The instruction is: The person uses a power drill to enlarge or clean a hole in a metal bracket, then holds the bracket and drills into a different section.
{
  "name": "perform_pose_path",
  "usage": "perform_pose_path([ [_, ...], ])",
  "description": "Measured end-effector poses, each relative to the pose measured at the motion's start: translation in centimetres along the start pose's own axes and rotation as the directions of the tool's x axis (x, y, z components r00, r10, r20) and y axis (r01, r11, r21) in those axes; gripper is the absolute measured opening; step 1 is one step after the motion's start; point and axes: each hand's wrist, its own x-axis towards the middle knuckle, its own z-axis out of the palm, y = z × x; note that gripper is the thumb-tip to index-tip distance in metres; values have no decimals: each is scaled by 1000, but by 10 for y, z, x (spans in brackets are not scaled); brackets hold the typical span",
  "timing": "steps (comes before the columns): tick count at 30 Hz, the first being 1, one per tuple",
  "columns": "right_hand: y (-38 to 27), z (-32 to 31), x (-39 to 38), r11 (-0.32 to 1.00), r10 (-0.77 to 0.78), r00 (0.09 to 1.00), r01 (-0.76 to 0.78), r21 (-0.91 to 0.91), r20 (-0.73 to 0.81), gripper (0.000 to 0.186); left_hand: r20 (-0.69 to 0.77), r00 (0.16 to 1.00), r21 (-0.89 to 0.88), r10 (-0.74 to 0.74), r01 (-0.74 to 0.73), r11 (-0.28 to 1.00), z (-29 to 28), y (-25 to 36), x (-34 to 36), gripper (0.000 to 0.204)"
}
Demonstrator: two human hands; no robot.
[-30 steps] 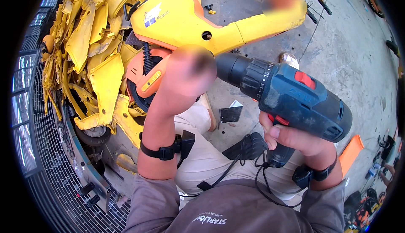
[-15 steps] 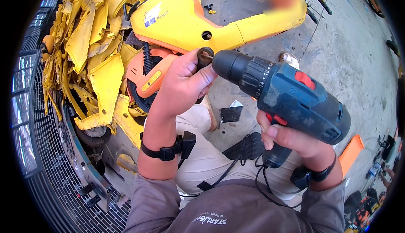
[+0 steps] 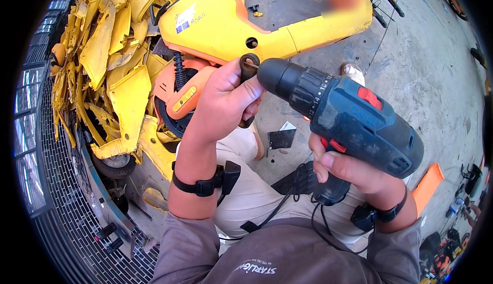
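Cordless drill (image 3: 364, 124) shifted slightly leftward, toward the left hand, since the earlier frame. Right hand (image 3: 352, 171): wrapped around the drill's handle, below its red trigger. Left hand (image 3: 223, 99): closed around a dark, round-ended part (image 3: 248, 71), just beside the chuck (image 3: 280, 77). Beyond both hands: yellow-and-orange scooter body (image 3: 210, 24). Left of the left hand: heaped yellow panels (image 3: 123, 109).

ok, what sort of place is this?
Probably a vehicle repair or salvage workshop: there's a heap of yellow body panels, a yellow-and-orange scooter-like vehicle, and a cordless drill in the person's right hand.
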Motion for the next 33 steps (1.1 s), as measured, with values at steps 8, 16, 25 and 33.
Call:
perform_pose_path([
  [8,1,3,1,1000,7,1000,-7,0,-23,49,-26,1000,-88,-15,13,996,5,0,2,13],
  [16,1,6,4,999,-43,999,43,24,-15,15,-35,999,-143,-29,23,989,7,-1,2,14],
  [25,1,10,3,998,-59,998,60,27,-29,13,-59,997,-193,-49,37,980,10,-1,3,15],
  [33,3,8,4,997,-74,997,73,15,11,33,-66,997,-227,-38,22,974,14,-3,5,14],
])
